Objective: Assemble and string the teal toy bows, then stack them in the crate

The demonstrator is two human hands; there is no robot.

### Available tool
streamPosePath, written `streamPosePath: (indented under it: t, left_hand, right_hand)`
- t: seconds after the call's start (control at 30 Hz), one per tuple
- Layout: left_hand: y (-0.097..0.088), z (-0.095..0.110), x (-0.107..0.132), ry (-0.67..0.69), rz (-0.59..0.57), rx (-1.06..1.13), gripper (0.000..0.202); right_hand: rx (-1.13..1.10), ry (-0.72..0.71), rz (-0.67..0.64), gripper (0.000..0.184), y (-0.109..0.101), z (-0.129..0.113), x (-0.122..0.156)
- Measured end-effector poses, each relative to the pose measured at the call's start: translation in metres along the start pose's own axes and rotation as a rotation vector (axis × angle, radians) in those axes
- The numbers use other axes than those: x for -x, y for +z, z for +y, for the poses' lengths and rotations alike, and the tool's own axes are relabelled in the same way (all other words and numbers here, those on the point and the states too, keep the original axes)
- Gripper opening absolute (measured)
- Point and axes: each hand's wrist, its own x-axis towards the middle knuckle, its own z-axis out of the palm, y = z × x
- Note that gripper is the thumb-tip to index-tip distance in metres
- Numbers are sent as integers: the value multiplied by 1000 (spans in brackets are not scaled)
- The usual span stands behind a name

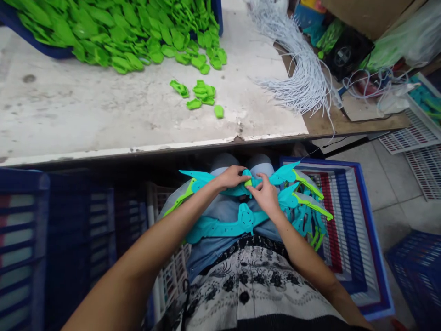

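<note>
A teal plastic wing part [201, 177] with green tips lies across my lap, below the table edge. My left hand [231, 177] grips its middle from the left, fingers closed. My right hand [265, 193] pinches a small green piece [248, 183] against that same middle. A second teal wing part [223, 225] rests lower on my lap, and more teal and green parts [306, 216] hang to the right of my right wrist.
A white table [103, 115] carries a heap of green plastic pieces [113, 27], a few loose ones [201, 94] and a bundle of white cords [299, 69]. A blue basket [358, 257] stands at my right, dark blue crates [51, 239] at my left.
</note>
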Motion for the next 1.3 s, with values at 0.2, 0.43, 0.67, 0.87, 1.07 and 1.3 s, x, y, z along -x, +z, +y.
streamPosePath:
  t: [0.2,0.43,0.67,0.87,1.07,1.3]
  left_hand:
    - [7,-6,-3,54,-12,-1,39]
    - [3,-7,-2,45,38,-149,43]
    - [3,-10,-7,28,51,-94,43]
    - [0,-8,-8,-15,-9,-37,52]
    - [-2,-6,-7,9,-55,-56,58]
    - [4,-7,-13,-4,-77,54,44]
  right_hand:
    - [-382,324,-464,67,-7,-7,-19]
    - [-339,272,-463,56,-3,-10,-24]
    - [-159,99,-424,35,-5,-3,-30]
    - [-295,293,-609,44,-15,-11,-36]
    - [-163,247,-590,27,-20,-17,-38]
    - [241,-34,-463,29,-25,-20,-28]
